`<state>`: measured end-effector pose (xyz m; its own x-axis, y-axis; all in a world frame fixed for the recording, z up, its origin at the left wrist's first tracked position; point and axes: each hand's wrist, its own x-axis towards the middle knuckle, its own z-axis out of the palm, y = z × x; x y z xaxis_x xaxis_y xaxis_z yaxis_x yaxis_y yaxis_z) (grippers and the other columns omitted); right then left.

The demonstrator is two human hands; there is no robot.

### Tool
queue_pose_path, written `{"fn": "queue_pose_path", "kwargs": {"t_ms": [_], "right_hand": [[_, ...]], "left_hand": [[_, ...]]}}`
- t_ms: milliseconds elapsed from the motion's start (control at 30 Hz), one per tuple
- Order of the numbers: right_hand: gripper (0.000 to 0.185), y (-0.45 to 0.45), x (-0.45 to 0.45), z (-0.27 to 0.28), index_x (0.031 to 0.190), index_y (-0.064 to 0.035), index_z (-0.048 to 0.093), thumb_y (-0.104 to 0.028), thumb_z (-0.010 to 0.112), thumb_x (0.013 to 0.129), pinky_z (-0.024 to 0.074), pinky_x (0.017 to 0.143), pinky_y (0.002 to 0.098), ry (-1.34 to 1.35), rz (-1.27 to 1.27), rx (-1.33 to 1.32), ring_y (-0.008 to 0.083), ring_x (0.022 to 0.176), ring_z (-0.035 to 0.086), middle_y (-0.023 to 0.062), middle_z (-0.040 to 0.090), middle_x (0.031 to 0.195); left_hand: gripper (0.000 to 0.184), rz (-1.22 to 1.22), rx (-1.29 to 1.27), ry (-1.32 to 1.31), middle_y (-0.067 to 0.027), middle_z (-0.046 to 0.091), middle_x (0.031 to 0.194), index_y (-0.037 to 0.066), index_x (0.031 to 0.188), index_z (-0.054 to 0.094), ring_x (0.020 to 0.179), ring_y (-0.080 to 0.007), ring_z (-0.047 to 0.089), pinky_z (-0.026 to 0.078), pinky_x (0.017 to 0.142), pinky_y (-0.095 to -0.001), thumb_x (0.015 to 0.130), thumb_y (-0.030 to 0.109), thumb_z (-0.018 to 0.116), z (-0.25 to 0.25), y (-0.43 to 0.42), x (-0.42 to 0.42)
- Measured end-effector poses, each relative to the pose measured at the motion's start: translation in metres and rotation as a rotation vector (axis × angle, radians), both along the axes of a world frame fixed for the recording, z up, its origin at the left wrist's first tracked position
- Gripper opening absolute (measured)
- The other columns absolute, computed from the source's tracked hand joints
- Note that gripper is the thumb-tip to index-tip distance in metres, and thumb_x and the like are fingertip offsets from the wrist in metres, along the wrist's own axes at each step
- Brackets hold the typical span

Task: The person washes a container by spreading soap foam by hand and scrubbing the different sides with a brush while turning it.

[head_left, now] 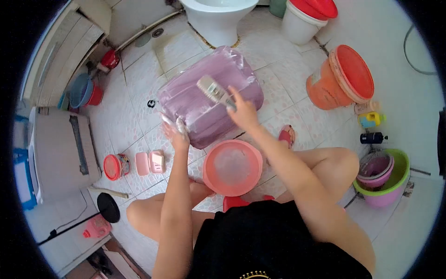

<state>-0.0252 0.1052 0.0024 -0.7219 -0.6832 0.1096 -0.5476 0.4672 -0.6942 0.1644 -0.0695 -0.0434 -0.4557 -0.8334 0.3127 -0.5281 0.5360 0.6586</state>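
A large purple ribbed case [209, 104], perhaps a suitcase or an upturned storage box, lies on the tiled floor with streaks of white suds. My right hand [244, 114] is closed round the handle of a pale scrubbing brush [213, 89], its index finger stretched forward. The brush is over the case; whether its bristles touch is hidden. At the case's near left corner, my left hand [175, 132] has foam on its fingers, which are apart and rest against the edge. Close below the case stands a pink basin [232, 167] of cloudy water, between my feet.
A soap box [157, 161] and a red-lidded tub [116, 166] stand at left. An orange bucket [327, 81], bottles [371, 138] and a green-rimmed tub [383, 186] line the right. Behind the case is a toilet [218, 21]; a washing machine [60, 153] is far left.
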Motion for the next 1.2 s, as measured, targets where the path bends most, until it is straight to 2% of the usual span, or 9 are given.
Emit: {"fn": "queue_pose_path", "kwargs": {"t_ms": [67, 167, 267, 300, 400, 533, 733, 933, 1200], "right_hand": [[0.079, 0.013, -0.034, 0.016, 0.151, -0.0184, 0.033, -0.019, 0.068, 0.08, 0.0509, 0.079, 0.051, 0.042, -0.137, 0.065, 0.0413, 0.087, 0.067, 0.0219, 0.07, 0.1], [0.074, 0.014, -0.081, 0.012, 0.146, -0.0155, 0.041, -0.032, 0.072, 0.081, 0.0513, 0.079, 0.0491, 0.051, -0.379, 0.022, 0.0409, 0.089, 0.067, 0.0215, 0.07, 0.1], [0.063, 0.013, -0.108, -0.022, 0.133, -0.0095, 0.055, -0.045, 0.07, 0.082, 0.0512, 0.079, 0.0512, -0.002, -0.346, 0.068, 0.0414, 0.091, 0.067, 0.0206, 0.071, 0.098], [0.06, 0.012, -0.113, -0.025, 0.115, -0.0063, 0.066, -0.056, 0.069, 0.081, 0.0505, 0.079, 0.0487, -0.127, -0.347, 0.147, 0.0408, 0.096, 0.065, 0.0194, 0.07, 0.101], [0.062, 0.011, -0.116, -0.019, 0.108, -0.0048, 0.068, -0.061, 0.067, 0.081, 0.0496, 0.078, 0.0478, -0.319, -0.331, 0.059, 0.0404, 0.095, 0.066, 0.0196, 0.07, 0.101], [0.059, 0.007, -0.13, -0.042, 0.099, -0.0022, 0.068, -0.058, 0.071, 0.079, 0.0489, 0.074, 0.0484, -0.306, -0.326, -0.072, 0.0399, 0.088, 0.066, 0.02, 0.07, 0.091], [0.054, -0.003, -0.137, -0.066, 0.084, 0.0021, 0.068, -0.051, 0.072, 0.081, 0.045, 0.064, 0.0479, -0.357, -0.277, -0.174, 0.0395, 0.071, 0.063, 0.0231, 0.065, 0.074], [0.047, 0.0, -0.127, -0.048, 0.086, 0.002, 0.068, -0.045, 0.072, 0.083, 0.0443, 0.062, 0.0464, -0.406, -0.302, -0.188, 0.0375, 0.067, 0.062, 0.0226, 0.064, 0.072], [0.046, -0.002, -0.122, -0.052, 0.089, 0.0008, 0.069, -0.045, 0.071, 0.084, 0.0458, 0.064, 0.0468, -0.373, -0.355, -0.15, 0.0394, 0.071, 0.063, 0.0233, 0.066, 0.076]], "left_hand": [[0.072, 0.037, -0.125, -0.227, -0.0239, 0.025, 0.157, 0.0, 0.155, 0.015, 0.146, -0.0382, 0.024, 0.012, 0.118, -0.057, 0.096, 0.024, 0.05, 0.016, 0.005, -0.006], [0.069, -0.068, -0.298, -0.418, -0.0194, 0.022, 0.16, -0.001, 0.154, 0.019, 0.148, -0.0352, 0.02, 0.01, 0.118, -0.0579, 0.097, 0.026, 0.047, 0.031, -0.006, -0.009], [0.068, -0.126, -0.431, -0.51, -0.0206, 0.023, 0.159, -0.003, 0.152, 0.023, 0.148, -0.0367, 0.02, 0.012, 0.118, -0.0577, 0.097, 0.031, 0.047, 0.036, -0.018, -0.01], [0.069, -0.139, -0.477, -0.537, -0.0212, 0.024, 0.158, -0.004, 0.151, 0.025, 0.148, -0.0373, 0.021, 0.013, 0.118, -0.0577, 0.097, 0.032, 0.048, 0.038, -0.023, -0.009], [0.075, -0.14, -0.522, -0.565, -0.0246, 0.029, 0.155, -0.008, 0.147, 0.029, 0.146, -0.0392, 0.023, 0.015, 0.117, -0.058, 0.095, 0.041, 0.051, 0.047, -0.036, -0.023], [0.093, -0.232, -0.576, -0.754, -0.03, 0.034, 0.15, -0.014, 0.144, 0.031, 0.143, -0.0427, 0.028, 0.018, 0.118, -0.0548, 0.09, 0.059, 0.054, 0.059, -0.068, -0.052], [0.095, -0.307, -0.386, -0.857, -0.0322, 0.037, 0.146, -0.014, 0.141, 0.035, 0.14, -0.0447, 0.031, 0.022, 0.118, -0.0481, 0.09, 0.065, 0.05, 0.07, -0.088, -0.118], [0.082, -0.478, -0.24, -0.605, -0.0318, 0.041, 0.143, -0.013, 0.141, 0.036, 0.138, -0.0426, 0.035, 0.024, 0.117, -0.0473, 0.095, 0.053, 0.051, 0.075, -0.073, -0.188], [0.067, -0.498, -0.378, -0.481, -0.0266, 0.036, 0.149, -0.007, 0.144, 0.035, 0.141, -0.0393, 0.031, 0.021, 0.119, -0.0449, 0.098, 0.04, 0.046, 0.056, -0.05, -0.236]]}}
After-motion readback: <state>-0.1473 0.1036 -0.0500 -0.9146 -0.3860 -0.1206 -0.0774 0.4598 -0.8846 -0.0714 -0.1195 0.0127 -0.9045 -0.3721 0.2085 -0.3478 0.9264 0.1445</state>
